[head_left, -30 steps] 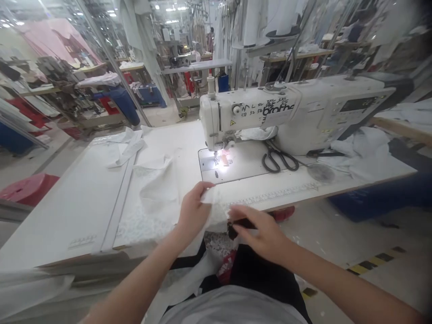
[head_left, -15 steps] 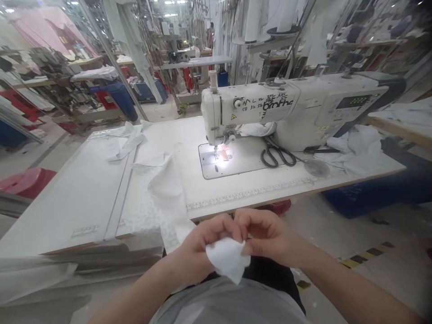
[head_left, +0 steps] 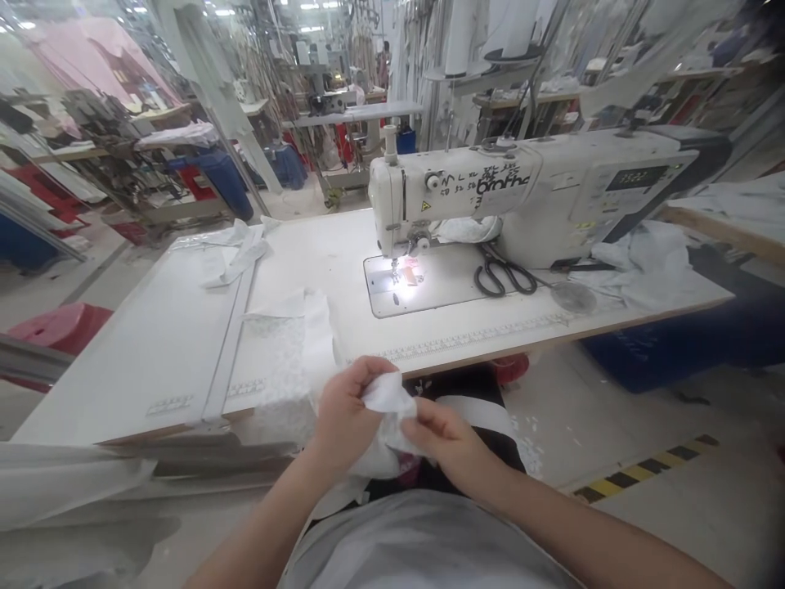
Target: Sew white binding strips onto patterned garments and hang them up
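Pinched between left hand [head_left: 343, 413] and right hand [head_left: 450, 438], white fabric piece [head_left: 385, 401] sits over the lap, just below sewing table [head_left: 307, 270] front edge; its lower end hidden behind the hands

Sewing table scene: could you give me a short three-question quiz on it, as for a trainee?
1. True or false: both hands grip the white cloth.
2. What lies on the table just right of the needle light: A) scissors, B) a hammer, C) a cup?
3. Fill in: the hands are held ____ the table's near edge, over the lap.

Key:
1. True. The left hand and right hand pinch it between them.
2. A. They lie in front of the sewing machine.
3. Below.
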`<state>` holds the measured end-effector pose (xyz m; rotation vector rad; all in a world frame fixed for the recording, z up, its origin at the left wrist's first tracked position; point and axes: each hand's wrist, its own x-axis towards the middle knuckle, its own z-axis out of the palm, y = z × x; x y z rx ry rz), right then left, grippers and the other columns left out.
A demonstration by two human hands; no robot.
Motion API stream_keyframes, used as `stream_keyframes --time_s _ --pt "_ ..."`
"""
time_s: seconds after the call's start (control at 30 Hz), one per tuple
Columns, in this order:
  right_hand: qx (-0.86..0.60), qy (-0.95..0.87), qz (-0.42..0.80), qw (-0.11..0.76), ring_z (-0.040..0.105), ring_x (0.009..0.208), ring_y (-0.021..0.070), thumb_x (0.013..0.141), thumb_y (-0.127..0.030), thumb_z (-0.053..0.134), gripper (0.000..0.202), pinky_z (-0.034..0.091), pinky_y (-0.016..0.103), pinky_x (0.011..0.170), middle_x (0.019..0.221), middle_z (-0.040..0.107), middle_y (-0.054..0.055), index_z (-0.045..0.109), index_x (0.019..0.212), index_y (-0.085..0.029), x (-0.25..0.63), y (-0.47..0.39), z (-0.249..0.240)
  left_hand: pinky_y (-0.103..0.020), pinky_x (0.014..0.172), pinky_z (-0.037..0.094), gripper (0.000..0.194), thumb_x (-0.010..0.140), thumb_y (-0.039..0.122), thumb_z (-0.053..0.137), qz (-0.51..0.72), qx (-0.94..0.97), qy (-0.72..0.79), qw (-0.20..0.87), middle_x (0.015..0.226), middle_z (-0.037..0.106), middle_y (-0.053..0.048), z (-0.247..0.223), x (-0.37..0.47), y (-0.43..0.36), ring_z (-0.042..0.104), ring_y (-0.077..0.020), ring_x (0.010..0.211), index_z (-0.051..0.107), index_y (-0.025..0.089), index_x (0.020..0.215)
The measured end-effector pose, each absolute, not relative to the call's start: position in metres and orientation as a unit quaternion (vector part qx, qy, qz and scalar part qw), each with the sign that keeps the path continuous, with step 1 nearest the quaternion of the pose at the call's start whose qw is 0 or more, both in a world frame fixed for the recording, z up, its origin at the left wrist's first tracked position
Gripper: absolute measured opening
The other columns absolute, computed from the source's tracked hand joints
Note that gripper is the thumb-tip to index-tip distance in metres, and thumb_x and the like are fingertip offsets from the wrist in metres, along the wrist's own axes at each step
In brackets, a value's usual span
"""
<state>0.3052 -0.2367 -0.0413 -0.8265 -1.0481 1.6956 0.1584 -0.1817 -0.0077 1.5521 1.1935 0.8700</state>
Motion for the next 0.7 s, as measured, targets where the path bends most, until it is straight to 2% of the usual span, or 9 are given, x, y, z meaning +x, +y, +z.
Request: stream_keyframes --time_s 0.07,0.1,0.2,0.27,0.37,0.47,0.57,0.63,0.7 --pt "-0.388 -0.432 0.645 0.497 0.037 0.059 0.0106 0.086 -0.05 0.051 0.035 0.032 0.021 0.055 0.066 0.04 -0.004 0.045 0.071 -0.019 0.302 -0.238 -0.034 -0.02 0.057 0.039 0.014 0.068 0.014 0.062 0.357 0.628 0.497 0.481 0.071 0.06 0.001 -0.009 0.157 -0.18 0.051 -0.0113 0.064 0.062 0.019 0.081" --pt "-0.423 -0.442 0.603 0.512 0.033 0.056 0.01 0.088 -0.05 0.047 0.038 0.03 0.021 0.051 0.063 0.035 -0.004 0.04 0.067 -0.019 0.303 -0.237 -0.032 -0.02 0.057 0.038 0.013 0.068 0.016 0.064 0.352 0.611 0.485 0.517 0.07 0.059 0.001 -0.01 0.156 -0.181 0.051 -0.011 0.064 0.062 0.019 0.08" --pt "-0.511 -0.549 0.408 0.521 0.026 0.05 0.0097 0.093 -0.044 0.036 0.043 0.024 0.022 0.046 0.055 0.027 -0.005 0.027 0.059 -0.02 0.306 -0.23 -0.044 -0.02 0.052 0.036 0.016 0.068 0.029 0.07 0.307 0.508 0.369 0.715 0.067 0.053 0.001 -0.015 0.155 -0.194 0.047 -0.0096 0.058 0.061 0.017 0.073" --pt "-0.522 -0.62 0.316 0.494 0.028 0.047 0.0095 0.093 -0.041 0.035 0.045 0.023 0.023 0.046 0.051 0.027 -0.006 0.024 0.055 -0.02 0.307 -0.225 -0.062 -0.02 0.049 0.033 0.027 0.067 0.039 0.071 0.25 0.445 0.268 0.817 0.064 0.049 0.0 -0.023 0.155 -0.205 0.044 -0.0082 0.054 0.061 0.014 0.065" --pt "-0.517 -0.655 0.301 0.463 0.032 0.045 0.0095 0.091 -0.037 0.04 0.044 0.024 0.024 0.046 0.049 0.032 -0.005 0.029 0.052 -0.02 0.308 -0.225 -0.086 -0.019 0.048 0.033 0.035 0.067 0.044 0.072 0.208 0.377 0.234 0.872 0.059 0.048 -0.001 -0.038 0.152 -0.217 0.043 -0.0065 0.051 0.062 0.011 0.061" --pt "-0.528 -0.655 0.286 0.459 0.042 0.054 0.0116 0.091 -0.031 0.042 0.032 0.032 0.024 0.051 0.059 0.043 -0.003 0.043 0.061 -0.019 0.317 -0.23 -0.081 -0.019 0.054 0.039 0.031 0.07 0.042 0.07 0.238 0.295 0.288 0.88 0.063 0.055 -0.002 -0.05 0.146 -0.217 0.051 -0.0086 0.057 0.065 0.012 0.072" --pt "-0.46 -0.698 0.27 0.478 0.05 0.069 0.0152 0.089 -0.029 0.048 0.015 0.042 0.027 0.061 0.077 0.053 0.003 0.056 0.085 -0.018 0.329 -0.235 -0.055 -0.019 0.057 0.042 0.025 0.075 0.037 0.067 0.256 0.267 0.29 0.883 0.067 0.057 -0.002 -0.053 0.141 -0.214 0.053 -0.0088 0.06 0.064 0.012 0.076" --pt "-0.384 -0.749 0.262 0.472 0.053 0.082 0.018 0.087 -0.028 0.053 0.017 0.046 0.03 0.071 0.091 0.056 0.007 0.057 0.101 -0.018 0.333 -0.237 -0.041 -0.018 0.053 0.039 0.023 0.077 0.034 0.065 0.254 0.267 0.278 0.887 0.065 0.054 -0.001 -0.054 0.14 -0.214 0.05 -0.007 0.056 0.063 0.012 0.077" --pt "-0.333 -0.785 0.243 0.463 0.053 0.092 0.0194 0.087 -0.022 0.054 0.02 0.047 0.033 0.078 0.1 0.057 0.008 0.057 0.107 -0.019 0.331 -0.238 -0.033 -0.017 0.053 0.038 0.022 0.079 0.034 0.064 0.257 0.274 0.274 0.885 0.067 0.054 0.0 -0.056 0.141 -0.217 0.049 -0.0064 0.056 0.063 0.013 0.083"
